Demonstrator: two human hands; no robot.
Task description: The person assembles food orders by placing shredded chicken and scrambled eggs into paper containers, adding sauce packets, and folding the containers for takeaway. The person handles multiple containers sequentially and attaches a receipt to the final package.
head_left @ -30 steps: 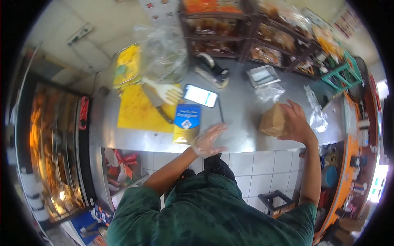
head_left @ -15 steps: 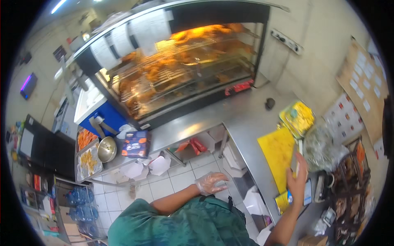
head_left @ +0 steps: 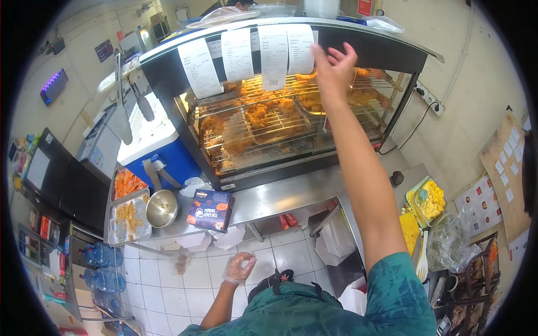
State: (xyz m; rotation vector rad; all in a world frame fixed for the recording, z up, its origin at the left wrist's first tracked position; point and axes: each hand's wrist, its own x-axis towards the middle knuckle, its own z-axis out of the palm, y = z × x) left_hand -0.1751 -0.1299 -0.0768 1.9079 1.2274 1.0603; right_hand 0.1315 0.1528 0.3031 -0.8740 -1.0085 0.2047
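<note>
My bare right hand (head_left: 335, 70) is raised to the top of the glass food warmer (head_left: 235, 183), its thumb and fingers apart. The thumb is close by the right edge of the rightmost receipt (head_left: 300, 49); whether they touch I cannot tell. More paper receipts (head_left: 200, 68) hang along the warmer's upper edge, to the left. Behind the glass, fried chicken (head_left: 263, 115) lies on wire racks. Low over the floor, my left hand (head_left: 240, 267) wears a clear plastic glove. Its fingers curl round toward the thumb in a ring, with nothing seen in them.
On the steel counter (head_left: 269, 197) stand a blue cooler (head_left: 159, 165), a metal bowl (head_left: 162, 208), a tray (head_left: 140, 231) of fried bits and a dark blue box (head_left: 209, 210). To the right are a yellow board (head_left: 411, 228), a tub of yellow food (head_left: 430, 197) and plastic bags (head_left: 451, 241).
My right hand has left the yellow board and risen to the receipts. My left hand has shifted left and its fingers have curled in. The view has swung toward the warmer.
</note>
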